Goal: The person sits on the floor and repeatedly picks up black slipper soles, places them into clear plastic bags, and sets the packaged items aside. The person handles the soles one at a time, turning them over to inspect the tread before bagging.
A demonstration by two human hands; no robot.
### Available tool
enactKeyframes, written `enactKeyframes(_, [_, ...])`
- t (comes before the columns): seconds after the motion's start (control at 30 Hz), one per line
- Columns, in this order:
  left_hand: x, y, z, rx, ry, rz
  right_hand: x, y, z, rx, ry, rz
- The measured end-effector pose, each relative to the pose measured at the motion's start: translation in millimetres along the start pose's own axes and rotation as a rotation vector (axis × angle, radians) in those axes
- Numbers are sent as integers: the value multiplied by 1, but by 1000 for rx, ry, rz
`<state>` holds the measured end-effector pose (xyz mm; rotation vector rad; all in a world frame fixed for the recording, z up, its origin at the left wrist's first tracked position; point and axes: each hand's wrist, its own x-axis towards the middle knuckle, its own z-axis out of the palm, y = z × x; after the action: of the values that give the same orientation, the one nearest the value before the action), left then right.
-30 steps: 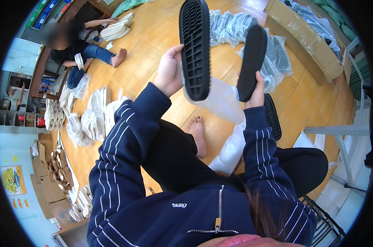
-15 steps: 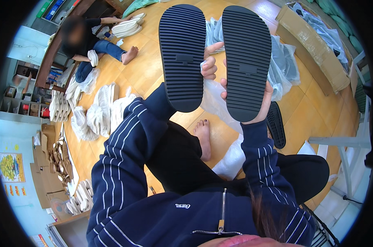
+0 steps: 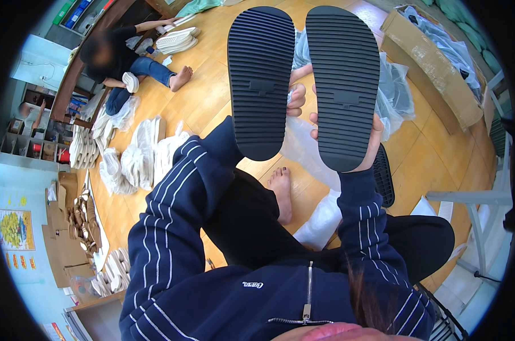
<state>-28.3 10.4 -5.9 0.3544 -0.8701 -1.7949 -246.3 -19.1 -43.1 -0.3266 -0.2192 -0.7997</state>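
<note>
Two black sandals are held up side by side, their ribbed soles facing me; their upper sides are hidden. My left hand (image 3: 296, 100) is closed on the left sandal (image 3: 261, 108), its fingers showing past the sole's right edge with a small whitish scrap by them. The right sandal (image 3: 342, 122) is gripped by my right hand (image 3: 375, 139), whose fingers wrap both edges near the lower end. Behind and below them hangs or lies a translucent plastic sheet (image 3: 308, 145). Another black sole (image 3: 384, 179) lies on the floor by my right forearm.
Clear plastic bags (image 3: 395, 94) lie behind the right sandal, near a large cardboard box (image 3: 430, 74). At left are bundled white soles (image 3: 138, 153) and brown soles (image 3: 85, 221). A co-worker (image 3: 118, 68) sits at upper left handling white soles. A grey metal frame (image 3: 467, 196) stands at right.
Both sandals have shifted slightly to the right and a little down, still side by side. My left index finger no longer points out past the sole. The co-worker's outstretched arm has moved slightly.
</note>
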Motion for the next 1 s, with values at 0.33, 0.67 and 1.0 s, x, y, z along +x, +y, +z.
enactKeyframes(0.33, [-4, -8, 16, 520, 506, 20, -2, 6, 4, -278, 179, 94])
enactKeyframes(0.67, [9, -14, 34, 514, 707, -313, -2, 28, 14, -835, 259, 51])
enactKeyframes(1.0, [11, -28, 29, 435, 767, -414, -2, 21, 23, -879, 431, 92])
